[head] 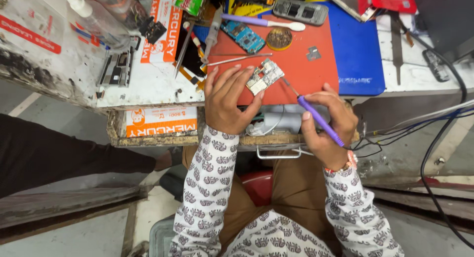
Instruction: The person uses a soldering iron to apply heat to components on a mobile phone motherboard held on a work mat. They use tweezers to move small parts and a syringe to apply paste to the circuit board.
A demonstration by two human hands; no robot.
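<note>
Purple tool (318, 118) tip blurs against circuit board (265, 77), contact unclear.

place: phone repair workshop | signs: circuit boards (243, 36); tweezers (237, 59); red work mat (301, 69); cluttered bench (148, 84)

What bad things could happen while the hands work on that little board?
The purple tool in the right hand might slip across the small circuit board and scratch it. The left hand holds the board only at its edge, so it might shift. Tweezers lie close by.
</note>
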